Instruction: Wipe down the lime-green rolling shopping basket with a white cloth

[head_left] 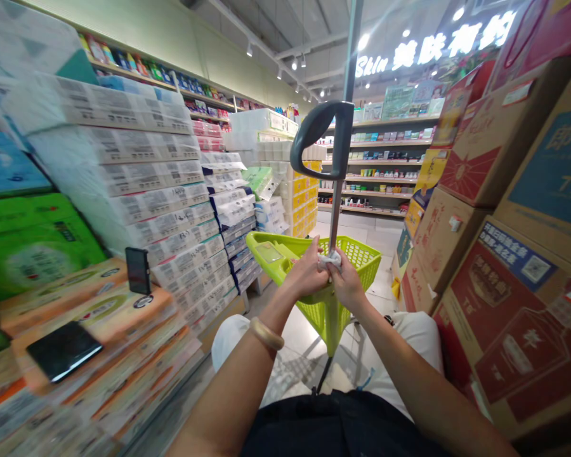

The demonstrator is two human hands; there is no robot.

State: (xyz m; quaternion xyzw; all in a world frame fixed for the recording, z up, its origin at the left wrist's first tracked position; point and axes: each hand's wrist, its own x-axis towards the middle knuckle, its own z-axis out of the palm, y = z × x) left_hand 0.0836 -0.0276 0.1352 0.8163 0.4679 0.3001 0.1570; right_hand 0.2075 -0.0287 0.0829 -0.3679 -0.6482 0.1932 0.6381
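Observation:
In front of me stands a yellow-green shopping basket (368, 257) with a metal pole (337, 212) rising from it. Near the top of the pole is a dark grey loop handle (345, 139). My left hand (308, 271) and my right hand (347, 280) meet low on the pole, at the basket's near side. Between their closed fingers is a crumpled white wipe (330, 259), against or just in front of the pole; whether it wraps round the pole I cannot tell. A tan bangle (266, 334) circles my left wrist.
On the left, a smartphone (65, 351) and a small upright black device (137, 271) rest on orange tissue packs (147, 308). Tall stacks of wrapped paper packs (171, 203) stand behind. Cardboard cartons (514, 330) line the right. Stocked shelves (375, 162) span the back.

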